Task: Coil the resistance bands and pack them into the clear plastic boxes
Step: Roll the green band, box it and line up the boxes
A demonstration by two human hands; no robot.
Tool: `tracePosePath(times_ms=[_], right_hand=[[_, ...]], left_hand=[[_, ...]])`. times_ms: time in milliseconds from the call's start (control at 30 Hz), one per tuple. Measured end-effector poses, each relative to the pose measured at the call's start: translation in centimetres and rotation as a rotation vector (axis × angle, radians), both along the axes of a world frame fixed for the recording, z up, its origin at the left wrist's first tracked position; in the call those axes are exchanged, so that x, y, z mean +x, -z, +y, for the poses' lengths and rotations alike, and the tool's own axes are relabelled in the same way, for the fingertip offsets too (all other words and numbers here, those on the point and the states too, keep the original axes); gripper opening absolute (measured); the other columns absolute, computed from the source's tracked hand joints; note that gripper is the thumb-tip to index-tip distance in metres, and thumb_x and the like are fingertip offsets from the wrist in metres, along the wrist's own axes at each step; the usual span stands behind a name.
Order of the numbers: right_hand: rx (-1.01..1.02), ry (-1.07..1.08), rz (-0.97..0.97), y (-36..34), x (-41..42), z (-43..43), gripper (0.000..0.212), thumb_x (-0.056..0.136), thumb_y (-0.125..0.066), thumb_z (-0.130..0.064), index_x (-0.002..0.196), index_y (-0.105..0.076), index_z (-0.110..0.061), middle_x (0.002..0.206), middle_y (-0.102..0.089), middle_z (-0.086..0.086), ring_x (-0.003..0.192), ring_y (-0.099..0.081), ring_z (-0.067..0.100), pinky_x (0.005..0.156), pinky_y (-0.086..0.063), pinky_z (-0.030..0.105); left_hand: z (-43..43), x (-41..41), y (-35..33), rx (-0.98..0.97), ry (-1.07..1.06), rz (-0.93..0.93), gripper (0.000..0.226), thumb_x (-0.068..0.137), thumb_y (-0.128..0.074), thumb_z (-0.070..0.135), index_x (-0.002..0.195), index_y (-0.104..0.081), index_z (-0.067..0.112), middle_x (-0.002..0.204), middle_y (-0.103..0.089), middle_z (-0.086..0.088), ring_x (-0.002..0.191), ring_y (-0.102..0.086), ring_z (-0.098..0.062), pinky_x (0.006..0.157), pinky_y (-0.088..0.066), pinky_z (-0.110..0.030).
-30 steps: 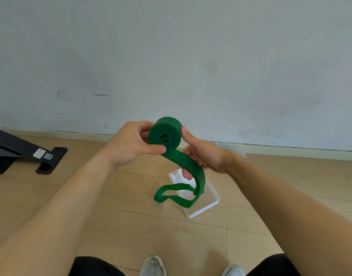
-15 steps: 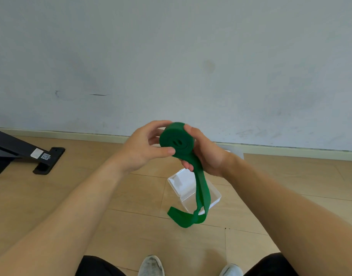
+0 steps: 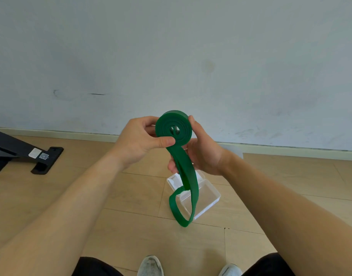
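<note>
A green resistance band (image 3: 174,129) is rolled into a thick coil held up in front of me, its flat face toward the camera. My left hand (image 3: 140,140) pinches the coil's left side, thumb on the front face. My right hand (image 3: 201,152) cups the coil from the right and behind, fingers under the hanging strap. The loose tail ends in a loop that dangles over the clear plastic box (image 3: 210,193), which lies open on the wooden floor below.
A black metal stand foot (image 3: 45,159) with a white QR label lies on the floor at the left. A pale wall with a skirting board runs behind. My shoes (image 3: 150,265) and dark trouser legs show at the bottom edge.
The coil has grown and turned its face to the camera. The hanging tail has shortened and swung from a wide loop into a narrower one over the box.
</note>
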State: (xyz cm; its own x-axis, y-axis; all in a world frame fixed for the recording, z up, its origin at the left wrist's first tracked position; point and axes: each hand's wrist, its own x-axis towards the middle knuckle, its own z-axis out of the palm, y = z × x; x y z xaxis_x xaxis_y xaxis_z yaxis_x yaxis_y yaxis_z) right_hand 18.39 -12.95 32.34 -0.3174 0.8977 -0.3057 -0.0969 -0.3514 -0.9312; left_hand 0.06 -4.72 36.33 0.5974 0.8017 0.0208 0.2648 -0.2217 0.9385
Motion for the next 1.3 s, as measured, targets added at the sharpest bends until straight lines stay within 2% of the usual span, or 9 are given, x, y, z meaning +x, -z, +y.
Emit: tracePosePath(times_ms=[133, 233, 367, 433, 567, 733, 900, 1100, 1300], right_hand=[[-0.059, -0.102, -0.310, -0.3, 0.6, -0.5, 0.108, 0.072, -0.001, -0.093, 0.081, -0.063, -0.005, 0.071, -0.064, 0.011, 0.066, -0.059, 0.020, 0.079, -0.048, 0.034], [-0.072, -0.065, -0.342, -0.9, 0.3, -0.4, 0.106, 0.076, 0.000, -0.090, 0.079, -0.062, -0.004, 0.062, -0.057, 0.008, 0.055, -0.050, 0.017, 0.065, -0.046, 0.022], [-0.020, -0.036, -0.333, -0.7, -0.4, -0.4, 0.087, 0.090, -0.017, -0.081, 0.083, -0.063, -0.007, 0.060, -0.058, 0.003, 0.050, -0.047, 0.017, 0.057, -0.043, 0.026], [0.005, 0.008, -0.273, -0.2, -0.4, -0.5, 0.085, 0.095, -0.024, -0.077, 0.092, -0.063, -0.001, 0.062, -0.056, 0.005, 0.049, -0.044, 0.018, 0.053, -0.041, 0.025], [0.054, 0.149, 0.004, 0.5, -0.4, -0.2, 0.095, 0.090, -0.021, -0.081, 0.112, -0.063, 0.002, 0.068, -0.052, 0.007, 0.050, -0.041, 0.017, 0.048, -0.039, 0.024], [0.045, 0.258, 0.276, -0.2, -1.6, 0.1, 0.090, 0.083, -0.017, -0.086, 0.103, -0.064, -0.012, 0.063, -0.052, 0.001, 0.047, -0.042, 0.015, 0.054, -0.030, 0.031], [0.029, 0.130, 0.274, -0.2, -0.5, 0.0, 0.100, 0.081, -0.019, -0.088, 0.112, -0.065, -0.005, 0.081, -0.060, 0.013, 0.064, -0.058, 0.028, 0.067, -0.051, 0.034], [-0.113, -0.143, -0.167, -0.4, 1.6, -0.3, 0.133, 0.064, -0.003, -0.099, 0.108, -0.068, 0.008, 0.095, -0.071, 0.025, 0.086, -0.069, 0.031, 0.086, -0.051, 0.040], [0.059, -0.042, -0.232, -1.3, 0.0, -0.6, 0.088, 0.094, -0.013, -0.076, 0.106, -0.065, -0.006, 0.057, -0.054, 0.004, 0.053, -0.045, 0.022, 0.060, -0.045, 0.028]], left_hand=[[0.9, -1.5, -0.4, 0.094, 0.058, 0.214, 0.049, 0.067, -0.092, 0.010, 0.110, -0.071, 0.021, 0.093, -0.080, 0.007, 0.088, -0.076, -0.009, 0.081, -0.057, -0.021], [0.9, -1.4, -0.7, 0.200, 0.119, 0.397, 0.049, 0.065, -0.095, 0.015, 0.105, -0.071, 0.032, 0.092, -0.078, 0.014, 0.086, -0.073, -0.002, 0.082, -0.055, -0.019], [0.8, -0.3, -0.9, 0.325, 0.231, 0.618, 0.046, 0.067, -0.094, 0.024, 0.107, -0.071, 0.028, 0.094, -0.078, 0.011, 0.090, -0.072, -0.010, 0.089, -0.056, -0.038], [0.8, -0.2, -0.8, 0.326, 0.221, 0.571, 0.046, 0.069, -0.092, 0.022, 0.108, -0.070, 0.029, 0.094, -0.077, 0.010, 0.092, -0.071, -0.012, 0.091, -0.056, -0.039], [-0.6, -0.6, 0.9, 0.007, 0.095, 0.056, 0.056, 0.078, -0.085, 0.007, 0.126, -0.062, 0.022, 0.106, -0.076, 0.004, 0.105, -0.070, -0.010, 0.091, -0.055, -0.024], [-1.6, 1.4, 2.2, -0.176, 0.001, -0.213, 0.041, 0.082, -0.081, 0.009, 0.120, -0.064, 0.006, 0.102, -0.074, -0.015, 0.083, -0.068, -0.033, 0.093, -0.056, -0.049], [-0.8, 1.0, 1.1, -0.048, -0.007, -0.120, 0.034, 0.079, -0.082, 0.006, 0.111, -0.069, 0.011, 0.098, -0.079, -0.002, 0.091, -0.075, -0.017, 0.080, -0.058, -0.024], [0.6, -1.1, 0.1, 0.010, 0.064, 0.023, 0.042, 0.072, -0.086, 0.004, 0.110, -0.072, 0.014, 0.098, -0.080, 0.001, 0.093, -0.076, -0.014, 0.079, -0.056, -0.020], [0.7, -1.3, -0.8, 0.160, 0.189, 0.328, 0.046, 0.070, -0.091, 0.010, 0.109, -0.073, 0.025, 0.092, -0.079, 0.011, 0.087, -0.075, -0.006, 0.082, -0.056, -0.016]])
